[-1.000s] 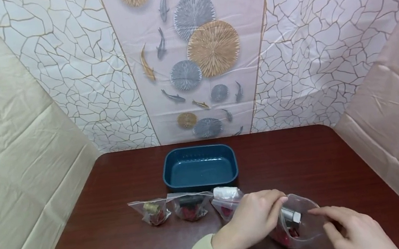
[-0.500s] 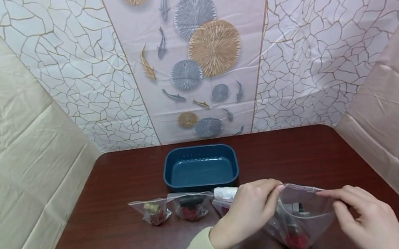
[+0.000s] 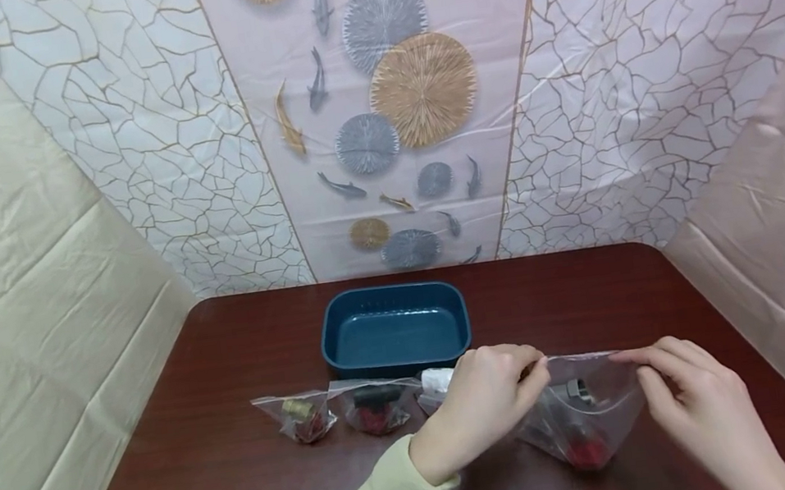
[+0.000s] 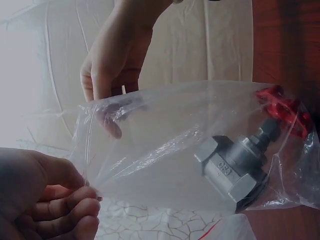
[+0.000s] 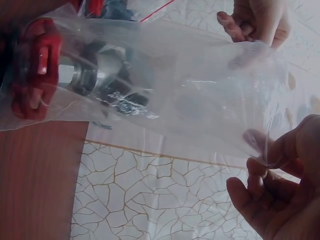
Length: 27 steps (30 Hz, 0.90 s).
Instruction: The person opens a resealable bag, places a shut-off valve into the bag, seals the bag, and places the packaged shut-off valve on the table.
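A clear zip bag (image 3: 550, 423) hangs stretched between both hands over the right side of the table. Inside it is a grey metal valve (image 4: 232, 167) with a red handwheel (image 4: 285, 111), the wheel at the bottom of the bag. The left hand (image 3: 484, 407) pinches one top corner between thumb and fingers, and the right hand (image 3: 698, 395) pinches the opposite corner. In the right wrist view the bag's zip edge runs between the two hands, and the valve's red wheel (image 5: 37, 70) lies at the far end.
A blue rectangular tray (image 3: 399, 360) stands behind the hands. Left of them sit zip bags with a brass-coloured fitting (image 3: 299, 409) and a black fitting (image 3: 375, 396). A white-wrapped piece (image 3: 436, 380) in another bag is partly behind the left hand. Fabric walls surround the table.
The bag's round open mouth has been drawn straight between the hands. Both hands rose, the right also shifting slightly outward, and the valve now hangs lower in the bag.
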### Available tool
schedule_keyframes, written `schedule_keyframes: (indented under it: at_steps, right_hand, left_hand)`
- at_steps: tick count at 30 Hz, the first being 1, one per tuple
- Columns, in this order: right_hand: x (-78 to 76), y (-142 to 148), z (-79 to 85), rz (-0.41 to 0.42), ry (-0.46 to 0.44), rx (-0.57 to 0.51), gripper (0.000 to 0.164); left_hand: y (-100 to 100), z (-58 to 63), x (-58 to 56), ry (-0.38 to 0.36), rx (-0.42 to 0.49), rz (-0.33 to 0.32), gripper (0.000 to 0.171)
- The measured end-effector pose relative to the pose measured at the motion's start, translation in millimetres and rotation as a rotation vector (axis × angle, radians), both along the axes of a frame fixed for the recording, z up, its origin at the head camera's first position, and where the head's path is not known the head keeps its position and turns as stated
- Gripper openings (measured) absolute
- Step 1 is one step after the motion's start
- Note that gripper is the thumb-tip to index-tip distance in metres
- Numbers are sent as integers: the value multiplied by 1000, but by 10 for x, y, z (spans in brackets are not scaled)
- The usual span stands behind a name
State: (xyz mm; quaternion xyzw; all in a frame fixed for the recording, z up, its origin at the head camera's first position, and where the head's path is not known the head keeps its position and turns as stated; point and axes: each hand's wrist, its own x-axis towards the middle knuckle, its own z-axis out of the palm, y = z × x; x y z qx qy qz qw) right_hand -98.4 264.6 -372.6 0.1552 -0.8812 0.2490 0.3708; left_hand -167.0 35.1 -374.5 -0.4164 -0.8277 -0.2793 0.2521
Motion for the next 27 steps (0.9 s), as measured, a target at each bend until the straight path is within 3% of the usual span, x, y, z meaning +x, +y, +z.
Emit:
schedule_keyframes:
  at_steps: [6,11,17,22,27]
  right_hand:
    - [-62,-14,-50,-17,-22,-26,34]
    - [-62,-17,-123,-33,-79,-33,33]
    - [-80,-14,-192,-41,-140,-10,34]
    - [-123,-19,-269,5,-188,57,38]
    - [-195,-8,-369,78,-172,89,44]
  left_hand:
    - [-5,-37,-34,4,-3,47,13]
    - [-32,-87,-48,-47,-89,47,14]
    - [-56,-232,-62,-20,-174,57,11]
    - [-62,-280,-63,-25,-151,46,9]
    - [-80,-295,-65,-50,-138,50,9]
